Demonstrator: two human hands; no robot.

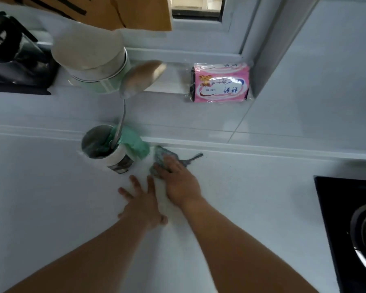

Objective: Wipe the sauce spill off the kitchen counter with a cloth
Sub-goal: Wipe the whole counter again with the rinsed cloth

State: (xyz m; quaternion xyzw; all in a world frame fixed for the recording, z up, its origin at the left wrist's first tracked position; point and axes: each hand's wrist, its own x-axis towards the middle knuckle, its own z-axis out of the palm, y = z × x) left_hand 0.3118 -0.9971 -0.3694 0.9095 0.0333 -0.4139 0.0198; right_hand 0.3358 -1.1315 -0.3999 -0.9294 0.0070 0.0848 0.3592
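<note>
wiping step: right hand (175, 178) presses the cloth (160, 158) flat on the counter (251, 208) just beside the cup (112, 152); left hand (142, 205) rests spread. spill unseen; next, sweep firmly.

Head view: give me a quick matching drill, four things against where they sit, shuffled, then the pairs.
Things:
1. cloth
2. ladle
3. pink packet
4. stove

Places:
A. on the window ledge
B. at the right edge of the counter
C. under the right hand
D. standing in the cup

Pairs: 1-C, 2-D, 3-A, 4-B
</note>
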